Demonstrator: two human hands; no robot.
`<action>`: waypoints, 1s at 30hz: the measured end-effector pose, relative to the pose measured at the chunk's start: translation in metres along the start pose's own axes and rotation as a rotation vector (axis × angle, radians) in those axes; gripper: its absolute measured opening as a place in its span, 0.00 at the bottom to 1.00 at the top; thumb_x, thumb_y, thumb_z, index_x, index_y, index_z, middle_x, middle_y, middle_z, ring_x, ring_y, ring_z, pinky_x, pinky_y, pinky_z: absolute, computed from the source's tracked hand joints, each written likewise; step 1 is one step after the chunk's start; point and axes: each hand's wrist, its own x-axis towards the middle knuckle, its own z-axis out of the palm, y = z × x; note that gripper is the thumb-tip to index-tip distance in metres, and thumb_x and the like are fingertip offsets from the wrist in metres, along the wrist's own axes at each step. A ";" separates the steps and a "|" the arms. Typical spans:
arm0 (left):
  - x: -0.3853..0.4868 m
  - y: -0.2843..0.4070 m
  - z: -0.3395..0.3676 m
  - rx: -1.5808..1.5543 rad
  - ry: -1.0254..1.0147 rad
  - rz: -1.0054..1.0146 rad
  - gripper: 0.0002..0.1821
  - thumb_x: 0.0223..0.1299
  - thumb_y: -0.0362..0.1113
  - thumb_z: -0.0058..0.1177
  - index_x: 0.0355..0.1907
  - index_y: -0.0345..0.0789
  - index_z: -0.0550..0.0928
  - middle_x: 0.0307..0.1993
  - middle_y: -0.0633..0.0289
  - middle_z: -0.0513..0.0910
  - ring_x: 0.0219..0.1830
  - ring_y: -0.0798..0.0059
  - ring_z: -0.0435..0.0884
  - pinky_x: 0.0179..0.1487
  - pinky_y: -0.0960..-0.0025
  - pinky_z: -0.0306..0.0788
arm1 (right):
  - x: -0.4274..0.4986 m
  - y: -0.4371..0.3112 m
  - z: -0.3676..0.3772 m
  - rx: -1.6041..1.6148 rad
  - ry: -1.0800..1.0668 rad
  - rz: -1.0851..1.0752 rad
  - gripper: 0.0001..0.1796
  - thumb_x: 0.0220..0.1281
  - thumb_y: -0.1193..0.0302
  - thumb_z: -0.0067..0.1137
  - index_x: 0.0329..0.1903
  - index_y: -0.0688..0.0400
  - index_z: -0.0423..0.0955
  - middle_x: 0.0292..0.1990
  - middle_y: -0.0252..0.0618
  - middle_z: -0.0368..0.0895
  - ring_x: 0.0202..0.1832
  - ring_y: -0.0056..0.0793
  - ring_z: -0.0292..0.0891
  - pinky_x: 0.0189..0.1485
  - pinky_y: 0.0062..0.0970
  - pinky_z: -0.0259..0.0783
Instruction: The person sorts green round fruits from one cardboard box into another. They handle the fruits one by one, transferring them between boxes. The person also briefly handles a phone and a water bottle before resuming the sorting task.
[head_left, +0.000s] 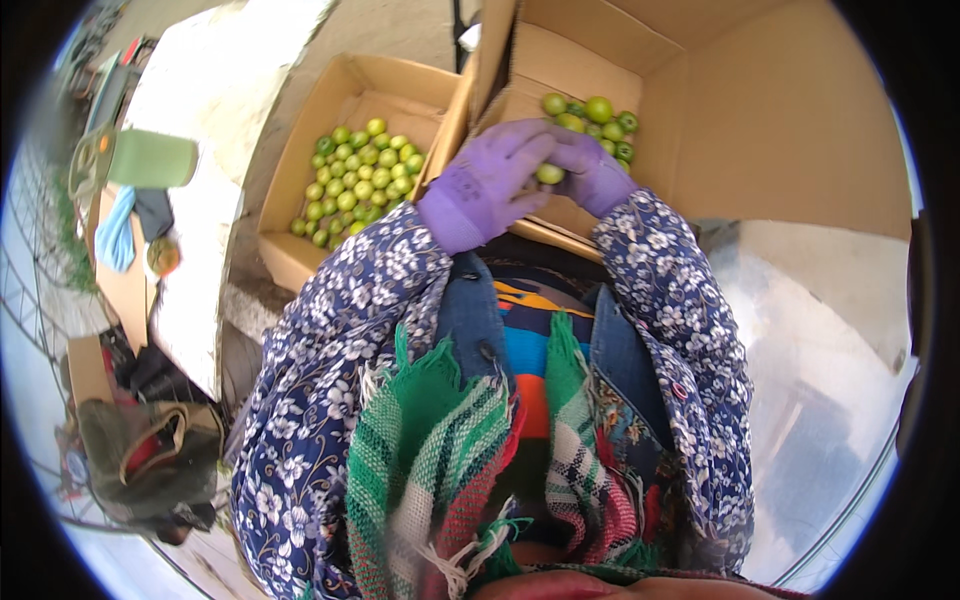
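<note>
My left hand (486, 182), in a purple glove, reaches over the near left corner of a cardboard box, its fingers lapping over those of my right hand (596, 171). The right hand wears a matching glove. One round green fruit (550, 174), like a small green tomato, shows between the two hands, against the right hand's fingers. Whether the left hand also grips it is hidden. Beyond my fingers, several larger green fruits (599, 109) lie in the tall cardboard box (577, 52), some partly covered by the gloves.
To the left stands a shallower cardboard box (281, 251) with many small green fruits (364, 172). Further left, a white tabletop (202, 82) bears a green jug (154, 158), a light blue cloth (115, 229) and a round fruit (163, 256). A dark bag (146, 457) sits at lower left.
</note>
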 end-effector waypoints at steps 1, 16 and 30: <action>-0.002 -0.002 0.003 0.006 0.021 0.012 0.34 0.61 0.37 0.70 0.68 0.32 0.74 0.68 0.46 0.75 0.69 0.46 0.74 0.73 0.52 0.70 | 0.001 0.001 -0.005 -0.195 0.027 -0.043 0.22 0.74 0.63 0.61 0.63 0.61 0.79 0.52 0.41 0.86 0.53 0.28 0.85 0.54 0.30 0.83; -0.135 -0.174 -0.039 0.535 0.106 -0.740 0.20 0.68 0.33 0.60 0.62 0.39 0.82 0.60 0.48 0.82 0.59 0.46 0.83 0.65 0.52 0.76 | 0.009 0.036 -0.020 -1.510 0.033 -0.117 0.20 0.69 0.67 0.59 0.62 0.53 0.81 0.49 0.49 0.87 0.55 0.49 0.83 0.57 0.45 0.78; -0.211 -0.306 -0.034 1.066 -0.377 -1.015 0.26 0.71 0.36 0.55 0.70 0.57 0.75 0.65 0.55 0.71 0.54 0.52 0.84 0.49 0.52 0.84 | 0.009 0.026 -0.009 -1.658 0.020 -0.039 0.17 0.67 0.71 0.58 0.57 0.52 0.80 0.47 0.43 0.86 0.50 0.45 0.85 0.51 0.42 0.81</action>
